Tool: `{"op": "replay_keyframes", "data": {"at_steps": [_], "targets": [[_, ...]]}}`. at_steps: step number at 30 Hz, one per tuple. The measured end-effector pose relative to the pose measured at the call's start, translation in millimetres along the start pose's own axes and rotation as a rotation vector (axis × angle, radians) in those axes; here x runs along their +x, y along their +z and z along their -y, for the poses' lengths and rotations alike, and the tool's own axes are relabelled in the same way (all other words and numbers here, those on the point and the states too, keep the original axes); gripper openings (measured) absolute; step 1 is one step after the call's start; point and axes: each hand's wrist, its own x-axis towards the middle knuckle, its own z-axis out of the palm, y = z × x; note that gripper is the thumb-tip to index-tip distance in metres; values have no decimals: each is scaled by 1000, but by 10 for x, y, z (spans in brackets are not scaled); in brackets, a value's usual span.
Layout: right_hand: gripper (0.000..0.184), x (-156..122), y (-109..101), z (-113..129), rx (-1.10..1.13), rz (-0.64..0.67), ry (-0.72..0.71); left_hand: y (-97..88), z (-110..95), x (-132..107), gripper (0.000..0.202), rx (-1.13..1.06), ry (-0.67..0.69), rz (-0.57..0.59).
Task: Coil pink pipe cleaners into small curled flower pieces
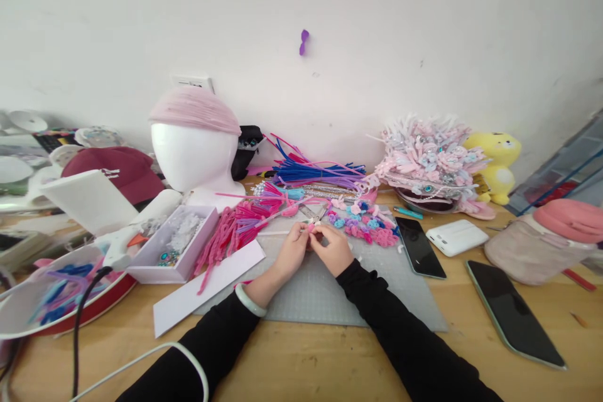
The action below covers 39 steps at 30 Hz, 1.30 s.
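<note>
My left hand (291, 250) and my right hand (333, 250) meet over a grey cutting mat (325, 295). Both pinch a small pink pipe-cleaner piece (311, 228) between their fingertips; a white pipe cleaner (273, 233) trails left from it. A pale jade bangle (249, 300) circles my left wrist, and both arms wear black sleeves. Just beyond my hands lies a cluster of small pink and blue pipe-cleaner flowers (365, 224). To the left lies a heap of pink pipe cleaners (230, 229).
A white mannequin head (195, 151) in a pink cap stands at the back left, beside a lavender box (172, 248) of trinkets. Blue and purple pipe cleaners (318, 173), a pink decorated headpiece (426, 163), a yellow plush (497, 160), a power bank (456, 237) and two phones (419, 246) (513, 314) lie right.
</note>
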Motion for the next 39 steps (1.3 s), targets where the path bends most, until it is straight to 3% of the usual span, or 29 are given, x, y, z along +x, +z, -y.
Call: {"op": "replay_keyframes", "data": {"at_steps": [5,10,14,19,23,33,39], "targets": [[10,-1,-5,-11,-23,-77,-32,6,-28,7,16,-170,-23,54],[7,14,-12,-37,-4,-179,-11,9,-59,-3,20,-133,7,53],[4,6,27,-56,139,-189,115,-12,-48,17,18,-36,112,26],[12,6,75,-28,451,-184,335,-45,-38,44,14,117,285,-4],[17,27,63,9,575,-193,439,-61,-40,43,12,166,302,-11],[13,47,28,-24,668,-71,519,-35,-114,-2,8,171,136,29],[13,68,-38,-15,757,66,552,-60,-134,-1,11,202,150,55]]}}
